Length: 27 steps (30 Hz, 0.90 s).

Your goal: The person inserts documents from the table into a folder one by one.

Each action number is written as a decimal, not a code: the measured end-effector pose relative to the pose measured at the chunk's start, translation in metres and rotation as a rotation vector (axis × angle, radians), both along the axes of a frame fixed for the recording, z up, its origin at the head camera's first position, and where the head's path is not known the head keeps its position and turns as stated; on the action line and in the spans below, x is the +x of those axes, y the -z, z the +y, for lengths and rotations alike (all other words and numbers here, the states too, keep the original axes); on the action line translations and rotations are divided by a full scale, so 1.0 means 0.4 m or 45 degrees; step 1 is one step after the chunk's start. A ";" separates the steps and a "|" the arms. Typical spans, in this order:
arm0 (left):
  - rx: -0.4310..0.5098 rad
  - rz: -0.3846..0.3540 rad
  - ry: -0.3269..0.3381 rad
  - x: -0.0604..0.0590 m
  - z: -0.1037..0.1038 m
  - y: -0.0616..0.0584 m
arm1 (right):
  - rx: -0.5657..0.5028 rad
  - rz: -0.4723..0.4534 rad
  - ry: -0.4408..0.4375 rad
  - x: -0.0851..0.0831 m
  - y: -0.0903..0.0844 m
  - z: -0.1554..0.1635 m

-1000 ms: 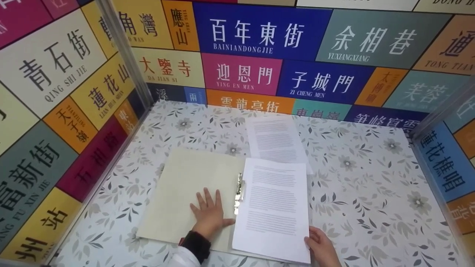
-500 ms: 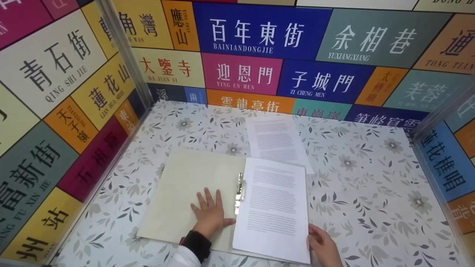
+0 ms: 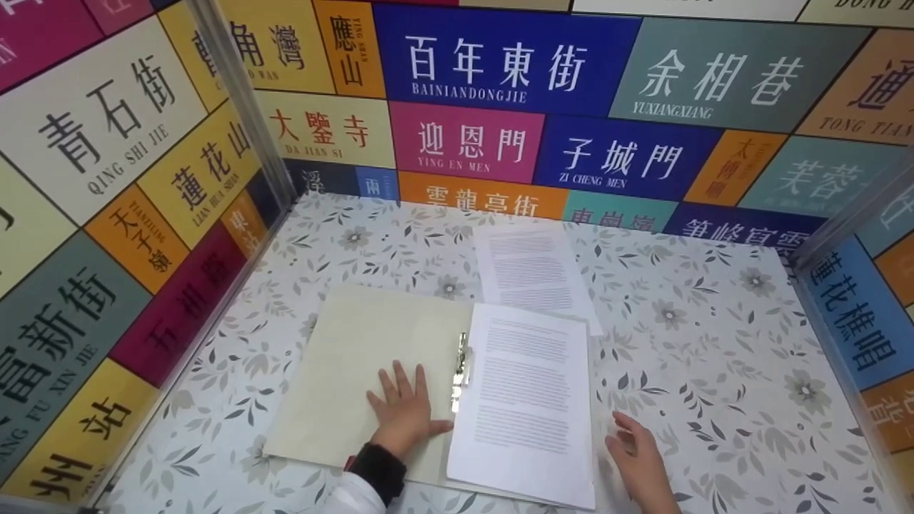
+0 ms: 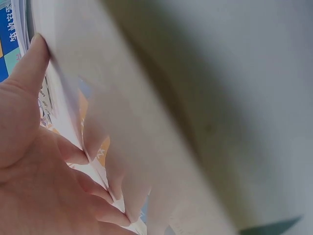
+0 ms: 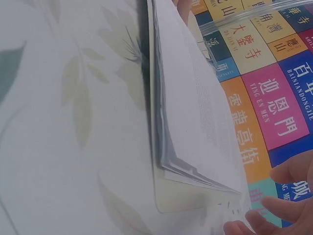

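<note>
An open cream folder (image 3: 357, 371) lies on the floral table, with a metal clip (image 3: 460, 371) at its spine. A stack of printed sheets (image 3: 528, 400) rests on its right half; the right wrist view shows the stack's edge (image 5: 195, 147). My left hand (image 3: 403, 410) presses flat on the folder's left flap, fingers spread, thumb toward the clip; it also fills the left wrist view (image 4: 44, 171). My right hand (image 3: 639, 457) hovers just right of the stack with relaxed fingers (image 5: 288, 171), holding nothing. Another printed sheet (image 3: 532, 275) lies beyond the folder.
The table (image 3: 714, 343) has a leaf-and-flower pattern. Walls covered in colourful street-name signs (image 3: 464, 143) enclose it at the left, back and right, with metal posts (image 3: 243, 100) at the corners.
My right hand has let go of the stack's lower right corner and moved a little right and up, away from it. The left hand has stayed put.
</note>
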<state>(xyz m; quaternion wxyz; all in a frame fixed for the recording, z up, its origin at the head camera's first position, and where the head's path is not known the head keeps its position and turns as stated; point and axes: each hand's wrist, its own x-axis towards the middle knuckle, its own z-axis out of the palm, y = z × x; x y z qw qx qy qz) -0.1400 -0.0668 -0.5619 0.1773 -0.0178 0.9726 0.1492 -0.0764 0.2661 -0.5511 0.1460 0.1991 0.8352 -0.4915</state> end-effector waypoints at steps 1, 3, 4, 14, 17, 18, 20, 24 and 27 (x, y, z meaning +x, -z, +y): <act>-0.001 0.004 0.001 -0.001 0.000 0.001 | -0.008 0.004 0.008 -0.005 -0.004 0.006; -0.002 0.009 0.001 -0.002 -0.001 0.001 | -0.017 0.027 0.008 -0.014 -0.014 0.018; -0.004 0.011 0.000 -0.002 -0.001 0.001 | -0.012 0.043 0.006 -0.019 -0.020 0.025; 0.005 0.012 -0.022 -0.008 0.003 0.012 | 0.020 0.213 -0.010 -0.093 -0.087 0.071; -0.008 0.003 -0.021 -0.007 0.004 0.013 | 0.037 0.264 -0.033 -0.129 -0.108 0.071; -0.011 -0.001 -0.019 -0.006 0.004 0.013 | 0.050 0.273 -0.047 -0.143 -0.116 0.071; -0.009 -0.008 -0.018 -0.007 0.005 0.009 | 0.080 0.301 -0.077 -0.177 -0.134 0.068; 0.000 -0.021 -0.019 -0.007 0.006 0.002 | 0.137 0.355 -0.160 -0.248 -0.177 0.051; -0.004 -0.021 -0.018 -0.007 0.006 0.000 | 0.193 0.397 -0.217 -0.301 -0.207 0.033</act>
